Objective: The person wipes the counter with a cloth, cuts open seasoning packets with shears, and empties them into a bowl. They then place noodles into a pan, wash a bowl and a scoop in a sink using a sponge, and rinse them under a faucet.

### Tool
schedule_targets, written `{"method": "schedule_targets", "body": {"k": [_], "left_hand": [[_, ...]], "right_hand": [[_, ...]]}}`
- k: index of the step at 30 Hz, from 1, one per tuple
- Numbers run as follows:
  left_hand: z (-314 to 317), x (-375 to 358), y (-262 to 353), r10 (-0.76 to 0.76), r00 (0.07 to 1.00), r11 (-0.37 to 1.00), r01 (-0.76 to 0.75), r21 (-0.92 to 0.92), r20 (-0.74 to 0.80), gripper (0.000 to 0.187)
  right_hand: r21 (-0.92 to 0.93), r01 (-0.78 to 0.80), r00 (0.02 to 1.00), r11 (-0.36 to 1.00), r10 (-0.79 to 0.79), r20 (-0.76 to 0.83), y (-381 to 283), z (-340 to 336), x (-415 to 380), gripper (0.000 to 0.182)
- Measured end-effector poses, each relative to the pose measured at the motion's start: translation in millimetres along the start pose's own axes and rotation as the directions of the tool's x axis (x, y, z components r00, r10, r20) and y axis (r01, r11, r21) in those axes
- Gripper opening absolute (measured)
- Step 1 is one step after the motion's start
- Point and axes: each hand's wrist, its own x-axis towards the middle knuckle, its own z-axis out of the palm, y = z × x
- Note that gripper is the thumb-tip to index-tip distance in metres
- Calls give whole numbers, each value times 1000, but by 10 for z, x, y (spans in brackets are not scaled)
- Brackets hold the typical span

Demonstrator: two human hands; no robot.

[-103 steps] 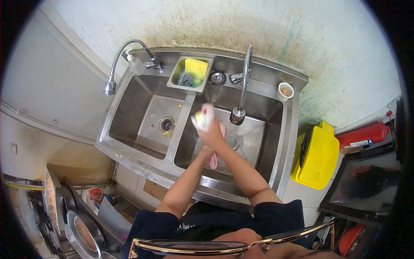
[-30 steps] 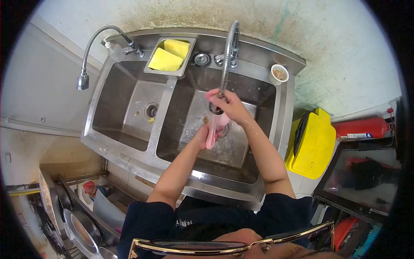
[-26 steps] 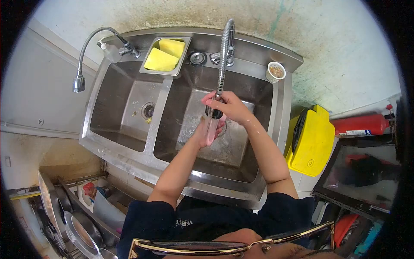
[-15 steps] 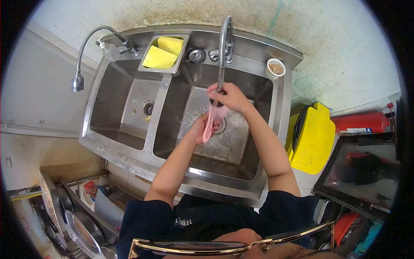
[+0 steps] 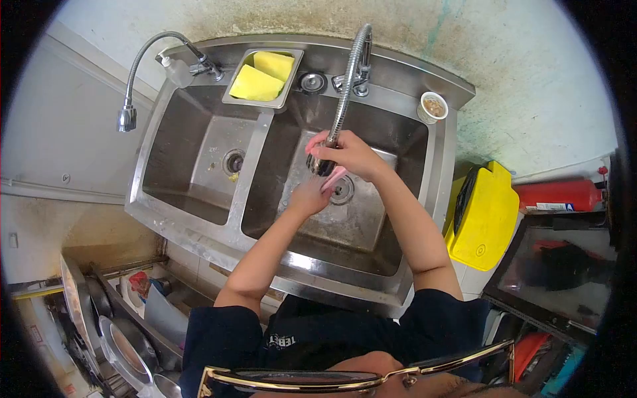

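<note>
Over the right sink basin (image 5: 318, 242), my right hand (image 5: 352, 156) is closed around the metal spray head (image 5: 321, 164) of the flexible faucet (image 5: 352, 79). Water seems to come from the head, onto my left hand (image 5: 312, 197) just below. That hand is closed on a pink plastic item (image 5: 337, 176) with a long handle. Only a slim part of the item shows past the fingers and spray head, so I cannot make out its exact kind. Under the hands lies the basin's round drain (image 5: 342, 190).
Left of the hands is a second basin (image 5: 219, 156) with bits of food by its drain. A metal tray (image 5: 287, 96) with yellow sponges (image 5: 257, 83), a drain strainer (image 5: 312, 83) and a white cup (image 5: 432, 107) stand along the back ledge. A yellow bin (image 5: 483, 222) is at right.
The spray head has tilted and moved slightly left and down with my right hand. The pink item has turned, its handle no longer pointing down toward me. The view has shifted a little.
</note>
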Motion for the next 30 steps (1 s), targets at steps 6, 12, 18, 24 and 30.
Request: {"method": "schedule_targets", "body": {"k": [6,12,18,24,30], "left_hand": [[-276,-184,127,0,1000,1000,0,7,-7,31],[-469,-437,-9,200,973,914,-228,335,117,33],[-477,-534,-224,400,911,780,-398,482,105,43],[-623,-613,-332,459,885,742,-426,517,71,48],[-620,-619,-316,448,891,779,-427,459,68,44]], "right_hand": [[-226,-86,987,970,51,-154,259,-385,33,21],[-178,-60,994,982,42,-104,205,-304,32,19],[-143,-109,991,984,96,-97,244,-255,176,17],[-175,-54,999,983,54,-5,205,-309,81,17],[-116,-38,998,993,43,39,129,-163,127,16]]}}
